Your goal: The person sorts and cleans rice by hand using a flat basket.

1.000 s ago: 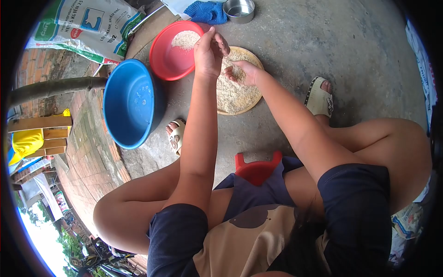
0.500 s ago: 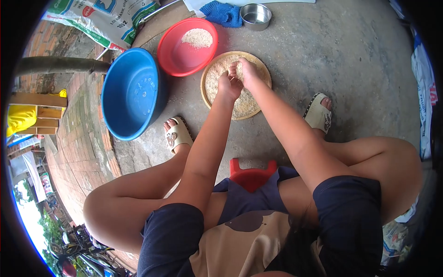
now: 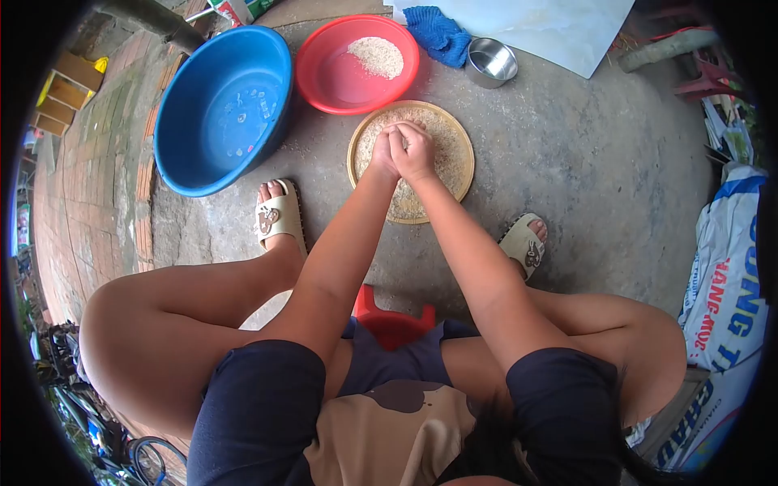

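My left hand (image 3: 384, 154) and my right hand (image 3: 416, 151) are pressed together over a round, shallow tray (image 3: 471, 166). The right fingers wrap over the left hand, and both look closed. Whatever lies between the palms is hidden. Pale, coarse grain-like material (image 3: 444, 150) covers the tray's bottom around and below my hands. Behind the tray stands a red basin (image 3: 332, 81) with a small heap of whitish grain (image 3: 378, 58) at its right side.
A large blue basin (image 3: 219, 113) with some wet-looking spots stands at left. A blue cloth (image 3: 438, 36) and a metal bowl (image 3: 491, 63) sit at the back. Printed sacks (image 3: 729, 275) lie at right. My sandalled feet flank the tray, and a red stool (image 3: 393, 324) is under me.
My hands have gone from loosely cupped, fingers apart, to clasped together over the tray. The view has turned and shifted, bringing more of the right-hand sacks into sight.
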{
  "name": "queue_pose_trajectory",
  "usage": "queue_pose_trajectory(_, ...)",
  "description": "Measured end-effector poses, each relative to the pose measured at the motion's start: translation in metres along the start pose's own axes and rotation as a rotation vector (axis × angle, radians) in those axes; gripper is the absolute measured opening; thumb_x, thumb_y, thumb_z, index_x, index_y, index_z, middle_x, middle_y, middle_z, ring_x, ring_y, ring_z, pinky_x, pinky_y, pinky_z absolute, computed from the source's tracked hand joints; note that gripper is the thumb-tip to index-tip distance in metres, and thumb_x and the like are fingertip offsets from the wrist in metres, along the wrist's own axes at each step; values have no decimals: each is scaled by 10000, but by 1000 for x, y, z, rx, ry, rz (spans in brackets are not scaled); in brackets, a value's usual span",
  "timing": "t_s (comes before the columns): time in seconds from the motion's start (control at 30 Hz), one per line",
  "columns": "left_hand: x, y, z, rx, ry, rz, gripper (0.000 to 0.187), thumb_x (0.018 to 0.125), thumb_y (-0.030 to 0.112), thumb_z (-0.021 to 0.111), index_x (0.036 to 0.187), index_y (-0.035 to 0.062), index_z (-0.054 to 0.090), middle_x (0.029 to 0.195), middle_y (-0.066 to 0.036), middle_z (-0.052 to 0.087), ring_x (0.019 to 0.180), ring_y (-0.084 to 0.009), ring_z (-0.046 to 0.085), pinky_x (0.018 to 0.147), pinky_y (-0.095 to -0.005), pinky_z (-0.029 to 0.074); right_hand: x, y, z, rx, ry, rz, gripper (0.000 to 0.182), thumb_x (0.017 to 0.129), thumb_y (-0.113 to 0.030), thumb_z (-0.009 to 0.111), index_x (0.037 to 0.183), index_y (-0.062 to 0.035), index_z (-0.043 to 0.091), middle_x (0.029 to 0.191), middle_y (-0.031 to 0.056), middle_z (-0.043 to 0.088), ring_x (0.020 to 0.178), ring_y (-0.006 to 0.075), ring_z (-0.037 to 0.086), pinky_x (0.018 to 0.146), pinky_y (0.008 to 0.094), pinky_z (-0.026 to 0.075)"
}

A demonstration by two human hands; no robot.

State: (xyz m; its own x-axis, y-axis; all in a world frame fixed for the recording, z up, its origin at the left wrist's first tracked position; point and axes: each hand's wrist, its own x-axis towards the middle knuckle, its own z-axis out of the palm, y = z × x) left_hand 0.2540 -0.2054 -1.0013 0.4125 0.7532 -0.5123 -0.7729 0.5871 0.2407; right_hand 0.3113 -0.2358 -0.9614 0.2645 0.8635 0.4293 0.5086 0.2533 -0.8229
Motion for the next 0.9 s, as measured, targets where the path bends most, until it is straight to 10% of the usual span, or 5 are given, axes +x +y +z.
queue_pose_trajectory(0.47, 17, -3, -1, 4, 187, -109, 235, 968, 227, 403, 903, 25, 505, 726, -52, 537, 649, -144, 533, 560, -264, 478, -16, 59, -22, -435, 46, 136, 246, 755, -60, 507, 980, -49, 604, 1095, 117, 580, 1065, 318, 506, 919, 418, 397)
queue_pose_trajectory(0.9, 67, -35, 61, 91, 287, -204, 183, 956, 196, 423, 941, 40, 516, 841, -37, 584, 703, -137, 577, 590, -268, 508, -38, 75, -23, -644, -142, 206, 527, 882, -234, 466, 1343, -19, 328, 1394, 136, 335, 1317, 306, 282, 1088, 454, 219)
